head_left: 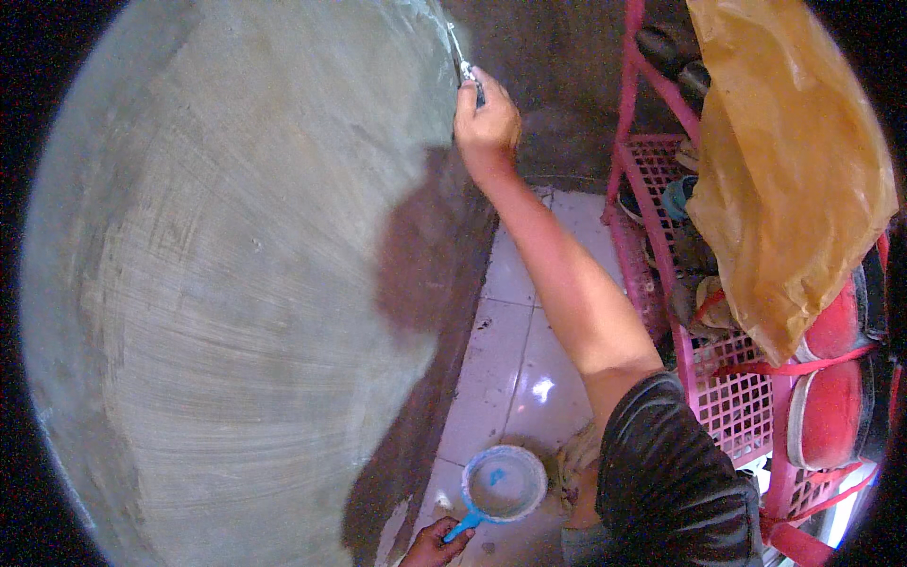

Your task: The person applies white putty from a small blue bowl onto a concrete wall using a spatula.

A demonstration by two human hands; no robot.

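Note:
My right hand (488, 118) is stretched far up along the grey plastered wall (246, 255), its fingers wrapped round a slim tool (469, 72) with a dark handle. The thin, white-smeared end of that tool meets the wall by its corner edge; its exact kind is too small to make out. Low down, my left hand (436, 545) grips the blue handle of a round dipper (505, 483). Pale, whitish matter coats the dipper's rim, and a greyish-white mix lies inside with a blue patch showing.
A pink shoe rack (742, 397) with several shoes stands at the right. Over it hangs a brown-orange sheet (794, 170). Red-and-black shoes (820, 416) sit at the rack's outer side. White floor tiles (501, 350) run between wall and rack.

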